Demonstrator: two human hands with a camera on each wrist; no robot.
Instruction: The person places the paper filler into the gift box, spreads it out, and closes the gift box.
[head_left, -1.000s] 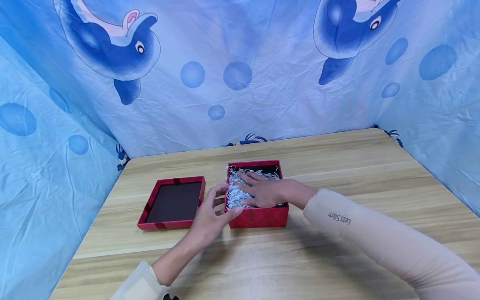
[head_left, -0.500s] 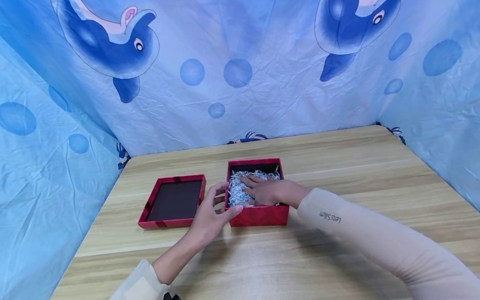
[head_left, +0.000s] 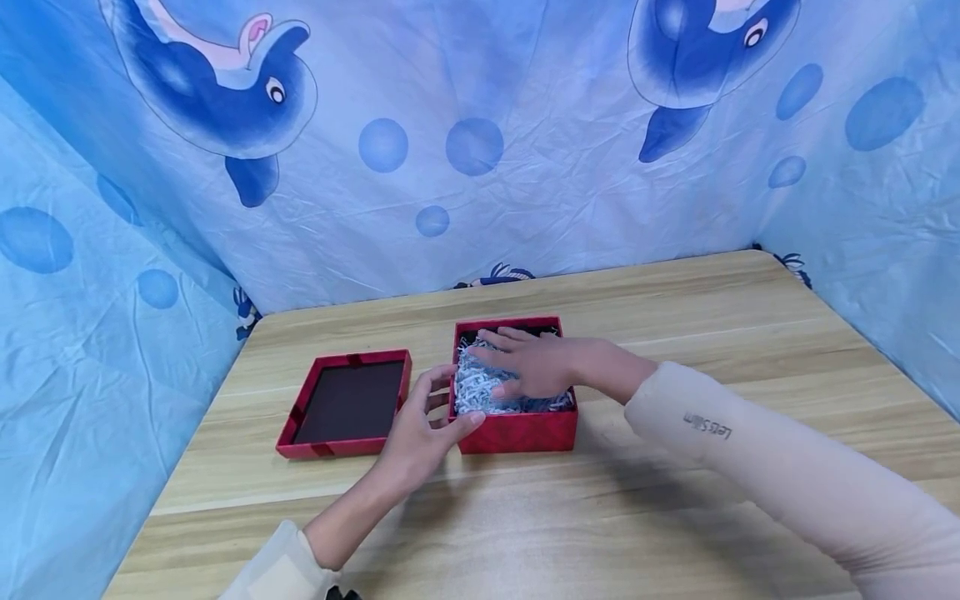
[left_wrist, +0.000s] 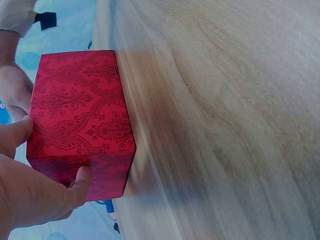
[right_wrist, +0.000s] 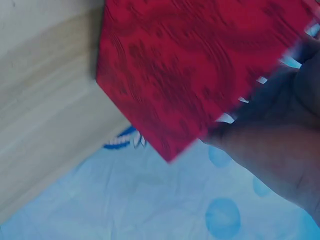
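A red patterned gift box point(head_left: 517, 434) stands uncovered on the table, filled with pale blue shredded paper point(head_left: 474, 390). My left hand point(head_left: 411, 437) grips the box at its near left corner, thumb at the front rim and fingers along the left side. In the left wrist view, that hand's thumb and fingers bend around the box's edges. My right hand point(head_left: 542, 365) is spread palm down over the shredded paper, fingers pointing left. Part of the paper and the box's right rim are hidden under it.
Left of the box lies its red lid point(head_left: 302, 451), upturned with the dark inside showing. The wooden table point(head_left: 675, 308) ends at a blue dolphin-print cloth point(head_left: 555, 208) behind and at both sides.
My right hand first pressed the paper down, then rose off it and shifted slightly toward the back of the box. My left hand and the lid have stayed put.
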